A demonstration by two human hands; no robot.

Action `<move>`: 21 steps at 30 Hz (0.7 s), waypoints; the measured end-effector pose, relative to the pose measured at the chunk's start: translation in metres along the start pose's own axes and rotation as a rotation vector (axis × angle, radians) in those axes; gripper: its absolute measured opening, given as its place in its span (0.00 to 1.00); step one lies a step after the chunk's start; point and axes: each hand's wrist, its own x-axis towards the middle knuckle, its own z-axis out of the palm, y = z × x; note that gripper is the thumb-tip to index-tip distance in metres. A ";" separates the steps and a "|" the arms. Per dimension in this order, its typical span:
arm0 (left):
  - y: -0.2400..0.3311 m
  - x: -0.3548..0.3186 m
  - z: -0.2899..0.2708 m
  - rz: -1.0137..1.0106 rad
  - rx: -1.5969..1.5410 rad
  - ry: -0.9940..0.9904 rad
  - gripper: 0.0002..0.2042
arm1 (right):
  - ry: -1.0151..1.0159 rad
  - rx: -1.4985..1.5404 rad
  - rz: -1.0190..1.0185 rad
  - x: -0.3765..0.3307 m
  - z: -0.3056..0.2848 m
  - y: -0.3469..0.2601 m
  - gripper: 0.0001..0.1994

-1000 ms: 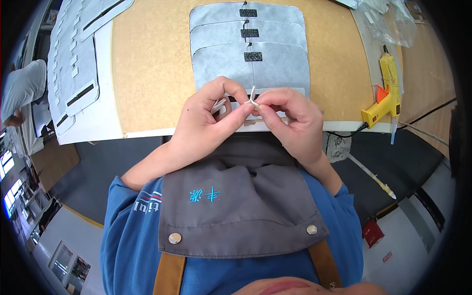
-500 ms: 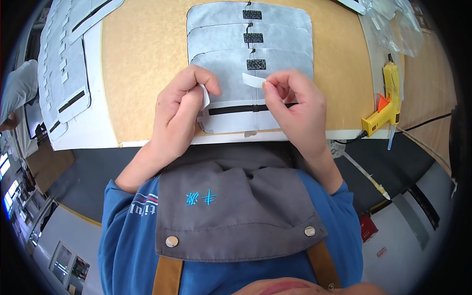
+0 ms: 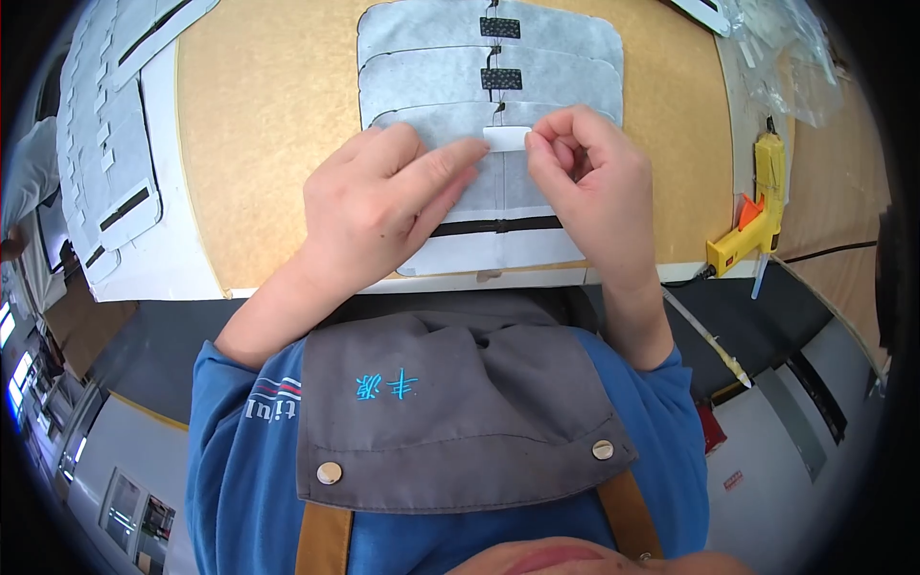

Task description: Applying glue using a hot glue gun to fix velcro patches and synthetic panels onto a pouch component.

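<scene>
Tan cork-faced tabletop (image 3: 268, 144), grey felt pieces stacked at 12 o'clock, both hands working on the nearest one.

Small white rectangular tab (image 3: 507, 138) lies on the nearest grey felt panel with a black strip across it (image 3: 498, 206), at 12 o'clock from the person. Tab judged light, thin and limp, likely tacky on one face; best taken by its short ends. Right hand (image 3: 589, 196): thumb and forefinger closed narrowly on the tab's right end. Left hand (image 3: 383, 201): forefinger extended, tip pressing the tab's left end, remaining fingers loosely curled, holding nothing. Yellow glue gun (image 3: 757, 216) rests at 3 o'clock on the tabletop edge, well apart.
</scene>
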 end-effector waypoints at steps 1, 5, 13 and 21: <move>-0.001 0.000 0.001 -0.001 0.000 0.000 0.13 | 0.009 0.005 0.001 0.000 0.000 0.000 0.05; -0.001 -0.001 0.007 0.058 0.059 0.012 0.18 | 0.032 0.009 0.008 0.000 0.002 0.001 0.05; -0.002 -0.001 0.009 0.042 0.130 -0.035 0.21 | 0.077 -0.102 -0.028 -0.006 0.003 0.002 0.07; -0.001 -0.002 0.009 0.044 0.137 -0.038 0.22 | 0.131 -0.255 -0.424 -0.027 -0.001 0.021 0.20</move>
